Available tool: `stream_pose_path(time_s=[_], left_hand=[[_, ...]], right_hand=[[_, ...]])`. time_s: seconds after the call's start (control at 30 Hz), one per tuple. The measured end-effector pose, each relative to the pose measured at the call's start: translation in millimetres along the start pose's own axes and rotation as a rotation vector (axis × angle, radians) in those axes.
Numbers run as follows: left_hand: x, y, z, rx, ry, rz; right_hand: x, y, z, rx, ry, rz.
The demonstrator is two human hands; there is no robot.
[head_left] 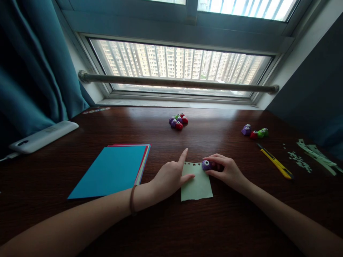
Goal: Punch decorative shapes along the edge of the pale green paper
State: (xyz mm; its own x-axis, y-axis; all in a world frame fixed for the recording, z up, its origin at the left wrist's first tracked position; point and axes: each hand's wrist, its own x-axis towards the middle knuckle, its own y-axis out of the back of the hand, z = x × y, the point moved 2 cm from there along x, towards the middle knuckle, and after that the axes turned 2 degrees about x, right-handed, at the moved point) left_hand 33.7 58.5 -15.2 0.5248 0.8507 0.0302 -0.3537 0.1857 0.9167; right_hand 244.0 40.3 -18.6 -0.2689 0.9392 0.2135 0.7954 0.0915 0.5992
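Note:
A light green sheet of paper (197, 185) lies in front of me, with a row of small punched shapes along its far edge. My right hand (227, 169) grips a small purple craft punch (206, 165) between thumb and fingers at the paper's far right corner. The punch has a white top with a dark star on it. My left hand (171, 176) rests at the paper's left side, index finger stretched forward and thumb lying on the sheet. Its other fingers are curled under and partly hidden.
Coloured paper (112, 171) is stacked at left, beyond it a white phone-like device (45, 135). More craft punches (178, 121) cluster at the back, others (254, 132) to the right. A yellow utility knife (277, 163), paper bits (299, 161) and green strips (318, 155) lie at right.

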Motion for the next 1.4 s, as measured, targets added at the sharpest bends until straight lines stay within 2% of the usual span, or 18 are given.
stream_pose_path(time_s=[0.1, 0.17, 0.23, 0.33, 0.4, 0.47, 0.6, 0.87, 0.97, 1.1, 1.2, 1.3, 1.4], left_hand=[[-3, 3.1, 2, 0.248, -0.013, 0.051], [-4, 6.3, 4, 0.355, -0.073, 0.113], [-6, 9.0, 7, 0.413, -0.203, 0.182], [-10, 9.3, 14, 0.437, -0.472, 0.256], [-13, 6.2, 17, 0.410, -0.624, 0.250], [-15, 1.7, 18, 0.376, -0.704, 0.197], [-14, -4.1, 16, 0.356, -0.711, 0.116], [-14, -4.3, 17, 0.362, -0.737, 0.142], [-14, -1.8, 17, 0.379, -0.735, 0.184], [-17, 7.2, 20, 0.423, -0.753, 0.304], [-18, 12.1, 23, 0.431, -0.761, 0.355], [-16, 12.9, 24, 0.419, -0.673, 0.367], [-10, 13.9, 22, 0.400, -0.545, 0.309]], right_hand=[[0, 0, 1, 0.009, 0.009, 0.012], [0, 0, 2, 0.018, 0.013, 0.022], [-1, -1, 3, 0.027, 0.015, 0.030], [-1, -2, 4, 0.040, 0.003, 0.051], [-2, -3, 6, 0.047, -0.012, 0.061], [-2, -4, 7, 0.054, -0.020, 0.062], [-1, -6, 9, 0.068, -0.026, 0.058], [-2, -6, 8, 0.039, -0.009, 0.052], [-1, -4, 6, 0.020, 0.013, 0.047], [-2, -4, 1, -0.025, 0.040, 0.078], [-6, -5, -3, -0.152, 0.093, 0.131], [-11, -6, -9, -0.352, 0.198, 0.156], [-13, -3, -13, -0.454, 0.251, 0.163]])
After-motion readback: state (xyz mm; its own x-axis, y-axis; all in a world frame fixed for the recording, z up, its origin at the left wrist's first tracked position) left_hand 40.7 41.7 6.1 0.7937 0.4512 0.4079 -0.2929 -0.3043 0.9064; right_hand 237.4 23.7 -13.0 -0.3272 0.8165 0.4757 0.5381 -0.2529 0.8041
